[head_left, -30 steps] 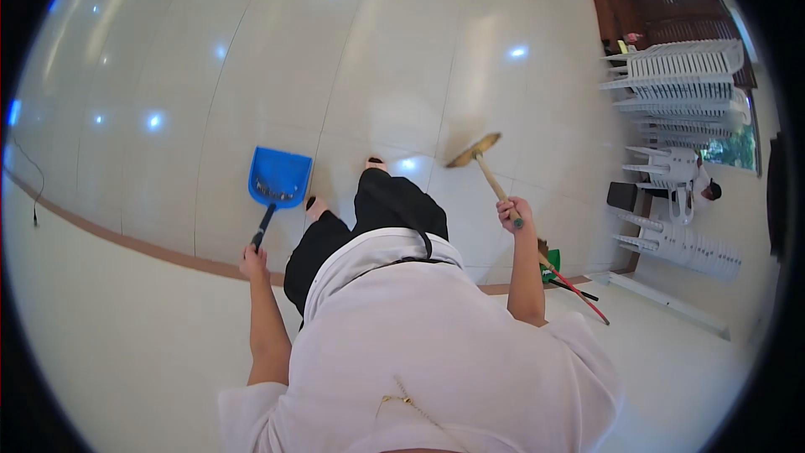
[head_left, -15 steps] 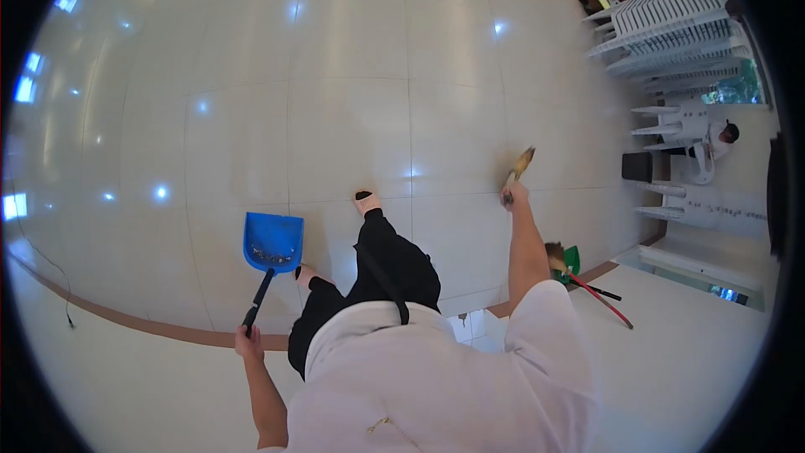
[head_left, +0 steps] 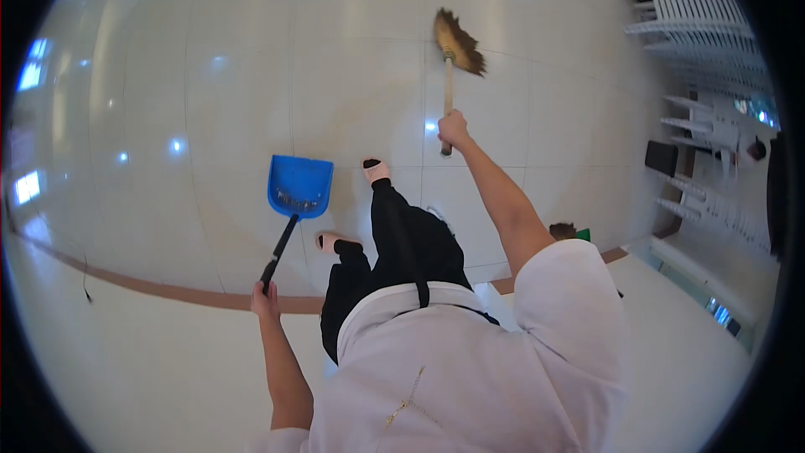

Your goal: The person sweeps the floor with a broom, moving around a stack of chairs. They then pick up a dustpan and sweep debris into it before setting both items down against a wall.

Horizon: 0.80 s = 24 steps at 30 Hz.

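My left hand [head_left: 267, 300] is closed round the black handle of a blue dustpan [head_left: 300, 180]. The pan rests on or just above the tiled floor, with dark and pale debris [head_left: 298, 202] near its handle side. My right hand [head_left: 454, 129] grips the pale wooden handle of a short broom [head_left: 459, 44]. Its brown, fan-shaped bristles point away from me, over the floor beyond my feet. Whether the bristles touch the tiles I cannot tell.
Stacked white chairs [head_left: 700, 13] stand at the right, with a dark bin [head_left: 662, 158] and a seated person [head_left: 755, 148] near them. Another brush head [head_left: 563, 231] and a green dustpan [head_left: 583, 236] lie by my right sleeve. A cable [head_left: 85, 273] hangs at the left wall.
My right hand has moved left and forward, and the broom has swung round so its whole bristle fan shows. The blue dustpan appears slightly farther right and forward.
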Each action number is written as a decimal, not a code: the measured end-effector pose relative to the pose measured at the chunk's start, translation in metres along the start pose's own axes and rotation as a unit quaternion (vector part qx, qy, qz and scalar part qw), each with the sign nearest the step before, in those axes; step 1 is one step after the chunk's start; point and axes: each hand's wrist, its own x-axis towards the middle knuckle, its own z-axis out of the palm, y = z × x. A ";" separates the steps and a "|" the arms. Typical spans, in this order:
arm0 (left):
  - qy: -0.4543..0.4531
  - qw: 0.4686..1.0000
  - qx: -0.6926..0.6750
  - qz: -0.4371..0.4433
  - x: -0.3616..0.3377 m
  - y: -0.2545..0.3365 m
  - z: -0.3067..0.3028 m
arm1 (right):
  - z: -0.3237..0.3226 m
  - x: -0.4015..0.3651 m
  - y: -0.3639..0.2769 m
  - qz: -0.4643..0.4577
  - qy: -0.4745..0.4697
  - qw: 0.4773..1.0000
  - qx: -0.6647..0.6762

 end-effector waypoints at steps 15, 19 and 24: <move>0.113 0.987 0.021 0.114 0.012 0.001 -0.022 | 0.059 -0.357 -0.020 -0.040 -0.380 0.919 -0.102; 0.117 0.986 -0.043 0.107 0.023 0.002 -0.058 | 0.027 -0.408 -0.050 0.120 -0.446 0.887 -0.009; 0.082 0.990 -0.032 0.108 0.066 -0.020 -0.094 | -0.044 -0.422 -0.059 0.100 -0.413 0.904 -0.053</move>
